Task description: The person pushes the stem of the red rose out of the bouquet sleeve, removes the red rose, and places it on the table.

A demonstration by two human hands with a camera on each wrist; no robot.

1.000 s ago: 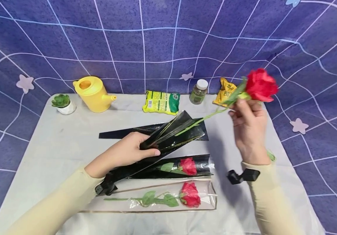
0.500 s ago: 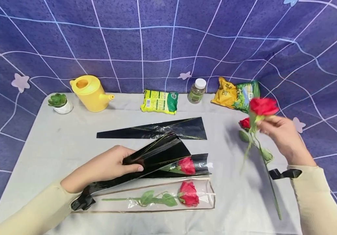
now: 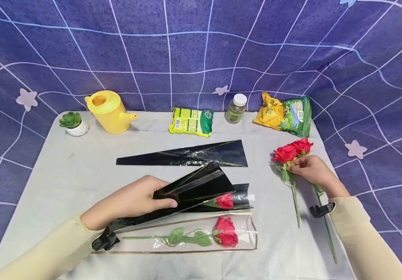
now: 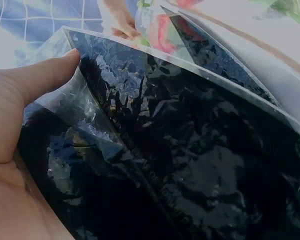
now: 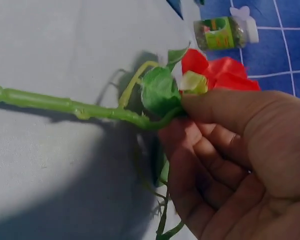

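My left hand grips a black flower sleeve, thumb on top, its wide end pointing right. In the left wrist view the thumb lies along the edge of the glossy sleeve. At the table's right side, my right hand pinches a red artificial rose just below its bloom. The right wrist view shows thumb and fingertips on the green stem, under the red petals. Another red rose lies right beside it, its long stem running under my right wrist.
A second black sleeve lies behind my left hand. Nearer are a rose in a black sleeve and one in a clear sleeve. Along the back stand a succulent, yellow watering can, packet, jar and bags.
My right hand has carried the rose from above the left hand's sleeve out to the right and lowered it beside the other rose. My left hand has drawn the sleeve left and down.
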